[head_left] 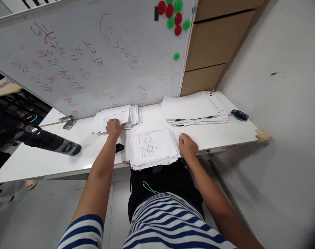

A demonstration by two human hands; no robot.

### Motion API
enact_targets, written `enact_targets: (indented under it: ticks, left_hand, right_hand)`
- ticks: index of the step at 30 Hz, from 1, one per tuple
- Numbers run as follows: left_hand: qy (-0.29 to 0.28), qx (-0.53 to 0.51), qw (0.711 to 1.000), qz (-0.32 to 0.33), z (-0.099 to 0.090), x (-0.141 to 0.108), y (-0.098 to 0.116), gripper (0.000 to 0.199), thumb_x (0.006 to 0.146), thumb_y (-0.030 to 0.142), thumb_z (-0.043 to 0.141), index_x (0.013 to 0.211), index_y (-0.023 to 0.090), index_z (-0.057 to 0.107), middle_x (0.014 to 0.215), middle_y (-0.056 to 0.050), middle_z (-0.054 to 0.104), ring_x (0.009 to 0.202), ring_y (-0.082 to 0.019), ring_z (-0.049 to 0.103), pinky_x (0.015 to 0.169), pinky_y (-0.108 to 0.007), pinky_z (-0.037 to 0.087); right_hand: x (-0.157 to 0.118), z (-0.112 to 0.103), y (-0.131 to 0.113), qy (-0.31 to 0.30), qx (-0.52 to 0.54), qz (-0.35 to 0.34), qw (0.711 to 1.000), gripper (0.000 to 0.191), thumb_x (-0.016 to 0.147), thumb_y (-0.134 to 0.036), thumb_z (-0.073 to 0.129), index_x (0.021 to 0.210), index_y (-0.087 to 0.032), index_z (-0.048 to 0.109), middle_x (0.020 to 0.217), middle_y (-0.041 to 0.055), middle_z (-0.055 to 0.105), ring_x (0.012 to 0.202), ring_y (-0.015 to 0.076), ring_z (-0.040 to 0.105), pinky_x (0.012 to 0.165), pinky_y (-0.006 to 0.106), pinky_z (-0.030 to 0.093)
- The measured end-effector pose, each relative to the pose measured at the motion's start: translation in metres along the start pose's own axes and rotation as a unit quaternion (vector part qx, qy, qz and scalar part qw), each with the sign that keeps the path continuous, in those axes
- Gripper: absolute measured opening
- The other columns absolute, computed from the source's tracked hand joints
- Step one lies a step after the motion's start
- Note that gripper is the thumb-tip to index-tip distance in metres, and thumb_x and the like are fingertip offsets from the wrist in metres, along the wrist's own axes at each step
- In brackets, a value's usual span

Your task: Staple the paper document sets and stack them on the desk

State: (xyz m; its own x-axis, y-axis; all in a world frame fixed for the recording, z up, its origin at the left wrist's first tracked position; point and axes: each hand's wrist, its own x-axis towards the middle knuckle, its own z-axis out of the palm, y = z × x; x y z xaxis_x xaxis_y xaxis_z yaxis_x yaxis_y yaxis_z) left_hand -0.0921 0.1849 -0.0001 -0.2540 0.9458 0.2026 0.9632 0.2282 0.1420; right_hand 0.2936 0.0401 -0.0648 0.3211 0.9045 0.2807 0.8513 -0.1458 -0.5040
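Observation:
My left hand (pixel 114 128) rests on the left stack of printed papers (pixel 105 116), its fingers bent over the top sheet near the stack's front right. Close to the right edge of the middle stack of papers (pixel 157 147) is my right hand (pixel 187 146), with its fingers curled in. Something small and pale shows at its fingertips, too small to name. A printed table faces up on the middle stack, which lies at the desk's front edge. Behind and to the right lies a wide stack of mostly blank sheets (pixel 191 107).
A whiteboard (pixel 147 45) with red writing and round magnets stands behind the white desk (pixel 53 160). Cardboard boxes (pixel 211 41) are at the back right. A black cylinder (pixel 56 140), a computer mouse (pixel 69 124), a black object (pixel 119 148) and a dark blue object (pixel 239 115) lie about.

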Motion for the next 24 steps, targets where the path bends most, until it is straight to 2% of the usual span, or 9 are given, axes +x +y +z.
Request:
enact_targets:
  ticks: [8,17,21,24]
  left_hand:
    - [-0.006,-0.003,1.0,0.01,-0.003,0.008,-0.003,0.041,0.09,0.056,0.049,0.108,0.023,0.067,0.121,-0.014,0.059,0.115,-0.034,0.051,0.086,-0.043,0.045]
    - [-0.006,-0.006,1.0,-0.016,-0.009,0.01,0.002,0.039,0.09,0.052,0.047,0.101,0.022,0.069,0.117,-0.013,0.064,0.112,-0.032,0.055,0.083,-0.04,0.046]
    - [-0.014,-0.037,0.996,-0.079,-0.014,0.014,0.002,0.041,0.086,0.052,0.052,0.1,0.018,0.069,0.107,-0.018,0.067,0.105,-0.036,0.06,0.082,-0.045,0.047]
    - [0.003,-0.135,0.981,-0.138,-0.02,0.015,-0.002,0.042,0.08,0.052,0.061,0.097,0.014,0.071,0.096,-0.017,0.07,0.096,-0.034,0.064,0.079,-0.043,0.049]
  right_hand:
    - [0.001,0.001,0.001,-0.002,-0.003,0.003,1.0,0.037,0.099,-0.033,0.04,0.121,-0.018,0.066,0.11,0.0092,0.074,0.088,0.0224,0.066,0.068,0.029,0.039]
    - [0.001,0.002,0.002,-0.003,0.008,0.0,1.0,0.041,0.099,-0.035,0.037,0.122,-0.016,0.066,0.112,0.0108,0.073,0.091,0.0232,0.066,0.071,0.03,0.041]
    - [0.002,0.0,0.002,-0.008,0.008,0.002,1.0,0.041,0.099,-0.034,0.037,0.121,-0.016,0.066,0.112,0.0107,0.073,0.091,0.0234,0.066,0.071,0.03,0.041]
    - [0.001,0.0,0.002,-0.008,0.009,0.004,1.0,0.039,0.099,-0.034,0.039,0.122,-0.018,0.066,0.113,0.0092,0.073,0.091,0.0231,0.066,0.071,0.03,0.041]
